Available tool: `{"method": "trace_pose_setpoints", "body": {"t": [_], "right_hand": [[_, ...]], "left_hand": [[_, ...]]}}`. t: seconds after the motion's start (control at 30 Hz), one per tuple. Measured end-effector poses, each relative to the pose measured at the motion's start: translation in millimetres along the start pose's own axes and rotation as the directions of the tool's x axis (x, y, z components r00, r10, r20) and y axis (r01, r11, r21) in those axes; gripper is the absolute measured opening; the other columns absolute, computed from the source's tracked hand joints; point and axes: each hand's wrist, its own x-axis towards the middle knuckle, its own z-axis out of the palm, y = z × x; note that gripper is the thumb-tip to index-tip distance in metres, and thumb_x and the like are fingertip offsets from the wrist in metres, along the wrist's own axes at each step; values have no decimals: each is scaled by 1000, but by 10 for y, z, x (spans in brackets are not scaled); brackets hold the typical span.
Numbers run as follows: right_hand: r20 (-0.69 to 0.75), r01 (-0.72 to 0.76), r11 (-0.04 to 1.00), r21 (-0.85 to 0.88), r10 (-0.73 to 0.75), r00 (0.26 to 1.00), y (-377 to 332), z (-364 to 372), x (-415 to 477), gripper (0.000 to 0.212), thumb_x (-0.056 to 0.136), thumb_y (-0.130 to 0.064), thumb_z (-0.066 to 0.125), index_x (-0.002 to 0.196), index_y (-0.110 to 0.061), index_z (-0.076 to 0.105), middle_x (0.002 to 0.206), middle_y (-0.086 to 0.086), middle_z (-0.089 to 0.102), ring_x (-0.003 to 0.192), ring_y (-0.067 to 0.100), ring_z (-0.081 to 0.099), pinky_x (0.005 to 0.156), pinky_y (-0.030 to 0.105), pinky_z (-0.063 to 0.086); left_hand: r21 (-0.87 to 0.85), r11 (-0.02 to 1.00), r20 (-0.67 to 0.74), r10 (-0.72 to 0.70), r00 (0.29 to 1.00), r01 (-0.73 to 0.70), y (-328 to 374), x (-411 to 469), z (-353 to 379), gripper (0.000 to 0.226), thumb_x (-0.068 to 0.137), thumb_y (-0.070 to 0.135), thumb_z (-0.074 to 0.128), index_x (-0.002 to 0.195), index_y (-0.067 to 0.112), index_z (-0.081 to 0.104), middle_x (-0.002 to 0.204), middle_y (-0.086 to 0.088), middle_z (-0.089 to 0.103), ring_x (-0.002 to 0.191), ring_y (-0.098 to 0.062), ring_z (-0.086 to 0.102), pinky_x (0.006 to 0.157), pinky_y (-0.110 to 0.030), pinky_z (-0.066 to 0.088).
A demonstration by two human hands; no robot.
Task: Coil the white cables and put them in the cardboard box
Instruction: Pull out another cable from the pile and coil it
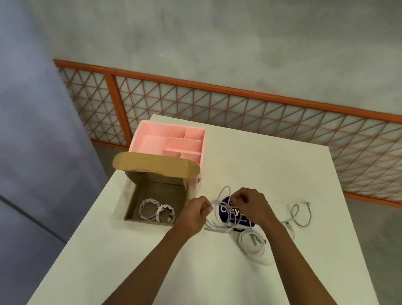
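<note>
An open cardboard box (132, 202) sits at the table's left side with two coiled white cables (157, 211) lying inside. Just right of it, my left hand (196, 213) pinches a white cable (222, 196) that arcs up to my right hand (251, 205), which also grips it. Both hands hover above a dark purple round sticker (225, 211) on the table. More loose white cables (252, 243) lie tangled under and in front of my right hand. A grey-white cable (300, 215) curls further right.
A pink divided organiser tray (168, 140) stands behind the cardboard box, whose lid flap (156, 163) is folded back toward it. The white table (205, 278) ends close on the left beside the box. An orange mesh fence (249, 115) runs behind the table.
</note>
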Motion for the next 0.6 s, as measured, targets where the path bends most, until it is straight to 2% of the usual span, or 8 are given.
{"method": "trace_pose_setpoints", "body": {"t": [0.07, 0.13, 0.23, 0.3, 0.37, 0.43, 0.5, 0.6], "right_hand": [[97, 45, 997, -62, -39, 995, 95, -71, -56, 24, 84, 0, 56, 100, -11, 70, 101, 5, 71, 81, 9, 57, 59, 1, 38], [221, 89, 991, -104, -65, 973, 208, -96, -136, 34, 79, 7, 55, 103, -13, 70, 107, 3, 70, 88, 8, 59, 69, 2, 41], [315, 154, 964, -219, -79, 946, 369, -25, -188, 29, 79, -3, 68, 103, -17, 71, 105, -7, 69, 104, 13, 59, 92, 25, 45], [257, 158, 965, -211, -101, 961, 435, -20, -223, 21, 76, -17, 76, 96, -21, 74, 86, -22, 64, 98, 10, 58, 98, 38, 41], [160, 153, 982, -114, -134, 978, 440, -82, -235, 15, 74, -27, 79, 88, -22, 76, 73, -23, 59, 85, 4, 56, 94, 41, 42], [66, 167, 984, -54, -163, 984, 403, -204, -252, 11, 74, -31, 78, 83, -25, 76, 70, -19, 61, 76, 1, 54, 87, 39, 37], [11, 191, 982, -13, -191, 982, 341, -367, -282, 8, 77, -34, 75, 83, -29, 74, 74, -18, 65, 83, 2, 59, 88, 39, 34], [-6, 236, 961, 146, -237, 971, 216, -605, -336, 4, 81, -28, 73, 78, -30, 71, 80, -16, 70, 85, 1, 63, 90, 31, 42]], "left_hand": [[25, 1000, 112, -17, 994, 15, 46, 5, 65, 20, 91, 19, 62, 95, -1, 64, 91, -15, 66, 79, -17, 56, 67, -22, 40], [70, 998, 252, -16, 968, -2, 83, -22, 125, 28, 90, 27, 64, 94, -1, 66, 95, -15, 68, 82, -16, 58, 68, -21, 40], [131, 991, 392, -20, 920, -34, 115, -56, 163, 29, 87, 36, 66, 87, 7, 66, 89, -9, 68, 80, -10, 56, 64, -17, 40], [92, 995, 406, -16, 914, -23, 154, -59, 177, 23, 85, 35, 68, 77, 16, 59, 77, 0, 62, 73, -8, 54, 63, -15, 39], [-2, 1000, 385, -9, 923, 11, 200, -39, 164, 22, 86, 30, 68, 72, 21, 54, 69, 7, 60, 67, -8, 53, 68, -22, 42], [-110, 994, 341, 16, 940, 23, 268, -20, 115, 20, 86, 28, 69, 72, 23, 55, 63, 11, 60, 64, -7, 55, 70, -30, 43], [-169, 986, 296, 57, 954, -6, 367, -17, 41, 19, 86, 31, 67, 74, 21, 57, 63, 12, 61, 65, -8, 57, 71, -31, 45], [-275, 960, 245, 118, 962, -48, 573, -66, -81, 22, 94, 27, 55, 78, 11, 57, 65, 6, 60, 65, -6, 60, 74, -31, 47]]}}
